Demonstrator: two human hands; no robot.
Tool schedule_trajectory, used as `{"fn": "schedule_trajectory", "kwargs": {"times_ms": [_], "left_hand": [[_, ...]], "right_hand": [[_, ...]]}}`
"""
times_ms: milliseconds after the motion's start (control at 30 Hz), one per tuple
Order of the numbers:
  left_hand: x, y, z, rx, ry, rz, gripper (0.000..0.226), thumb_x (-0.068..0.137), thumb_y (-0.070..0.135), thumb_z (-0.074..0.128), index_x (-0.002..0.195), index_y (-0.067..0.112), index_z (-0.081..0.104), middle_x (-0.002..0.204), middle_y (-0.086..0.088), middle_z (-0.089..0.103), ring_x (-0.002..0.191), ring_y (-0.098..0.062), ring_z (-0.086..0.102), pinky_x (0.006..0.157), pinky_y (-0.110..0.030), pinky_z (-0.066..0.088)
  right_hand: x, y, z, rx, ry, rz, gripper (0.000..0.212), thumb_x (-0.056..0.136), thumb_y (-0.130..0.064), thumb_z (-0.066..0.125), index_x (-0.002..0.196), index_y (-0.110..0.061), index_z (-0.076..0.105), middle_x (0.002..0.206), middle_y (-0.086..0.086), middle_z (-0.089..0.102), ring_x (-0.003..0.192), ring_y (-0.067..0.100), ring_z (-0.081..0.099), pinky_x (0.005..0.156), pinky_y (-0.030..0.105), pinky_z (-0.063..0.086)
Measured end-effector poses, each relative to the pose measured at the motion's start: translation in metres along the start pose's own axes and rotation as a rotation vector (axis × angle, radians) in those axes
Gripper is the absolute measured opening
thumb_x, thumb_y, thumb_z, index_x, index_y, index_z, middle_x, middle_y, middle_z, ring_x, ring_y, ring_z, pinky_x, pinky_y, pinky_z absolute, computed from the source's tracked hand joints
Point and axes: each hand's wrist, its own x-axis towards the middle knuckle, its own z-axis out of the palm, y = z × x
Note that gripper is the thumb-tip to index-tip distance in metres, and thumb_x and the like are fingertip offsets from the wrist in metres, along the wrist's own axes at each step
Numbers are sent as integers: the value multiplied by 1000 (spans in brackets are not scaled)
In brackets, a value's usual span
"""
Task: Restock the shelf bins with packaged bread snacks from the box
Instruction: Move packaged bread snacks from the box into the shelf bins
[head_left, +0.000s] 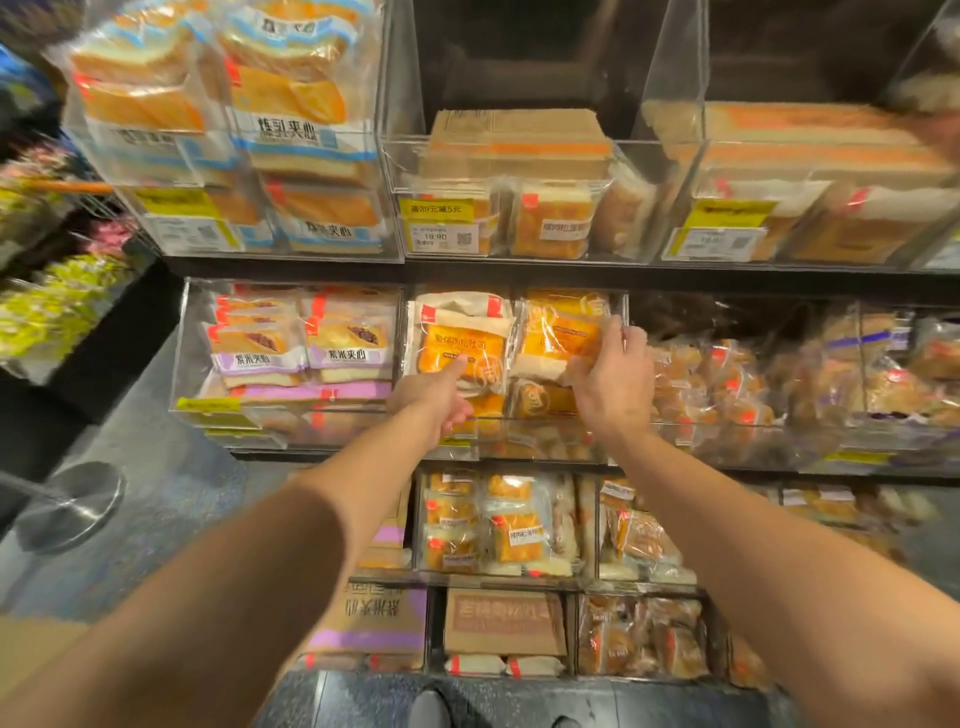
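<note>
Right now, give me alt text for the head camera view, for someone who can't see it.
Two bare arms reach into a clear middle-shelf bin: the right hand grips an orange bread packet, the left hand touches the packet beside it. Other clear bins of packaged bread fill the shelves above, below and beside.

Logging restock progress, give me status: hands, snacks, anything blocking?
Left hand touching left packet. Right hand gripping right packet. Both packets in middle clear bin. Nothing blocking.
</note>
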Motion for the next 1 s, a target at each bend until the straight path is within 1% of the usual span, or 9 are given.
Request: {"fn": "schedule_trajectory", "kwargs": {"times_ms": [100,200,367,433,500,700,800,900,1000], "left_hand": [[-2,-3,-4,65,-55,0,51,87,63,61,83,13,65,75,-5,75,51,-11,54,48,-23,43],[-3,-7,-8,91,-119,-19,52,89,64,56,83,13,64,81,-7,76,52,-11,52,47,-23,41],[-5,-13,-9,175,-79,14,63,96,60,48,84,3,72,71,-4,75,47,-10,52,44,-23,39],[-4,-16,-9,203,-37,56,63,97,60,46,80,5,73,66,-2,73,45,-10,53,47,-24,42],[-3,-20,-9,234,42,109,64,96,61,47,71,7,73,58,2,71,47,-10,56,59,-27,50],[5,-29,-22,461,120,219,74,94,66,41,51,14,71,49,5,66,58,-16,66,73,-32,53],[11,-32,-33,614,191,360,71,90,70,45,51,16,70,51,4,66,63,-19,66,69,-34,49],[15,-34,-43,793,342,592,66,84,74,54,51,17,61,49,2,56,56,-20,60,55,-29,42],[19,-34,-50,882,419,712,60,81,74,59,55,20,57,49,6,52,54,-15,56,52,-27,38]], "right_hand": [[3,-2,2,-57,-46,34,67,95,-34,57,151,-11,27,145,14,38,130,37,41,108,50,40],[-2,-8,1,-142,3,26,71,97,-32,56,155,-13,21,155,14,29,135,38,35,109,52,34],[-16,-9,6,-254,92,-209,54,95,-17,53,147,-23,41,154,12,35,139,34,32,113,53,30],[-21,-11,10,-215,97,-339,47,95,-22,53,143,-20,49,151,11,44,142,32,33,115,53,29],[-29,-17,19,-171,37,-491,47,96,-31,50,141,-19,52,147,11,50,141,31,38,116,52,28],[-43,-36,38,-262,-79,-600,54,100,-50,48,149,-29,42,157,8,38,150,31,23,121,58,14],[-43,-48,42,-278,-97,-669,51,103,-48,42,150,-29,41,159,7,37,151,32,21,121,59,11],[-38,-54,46,-314,-103,-631,53,102,-48,45,151,-29,38,161,6,32,153,32,15,120,59,6],[-33,-50,48,-348,-96,-582,53,103,-46,43,153,-31,33,163,4,27,154,30,8,121,59,2]]}}
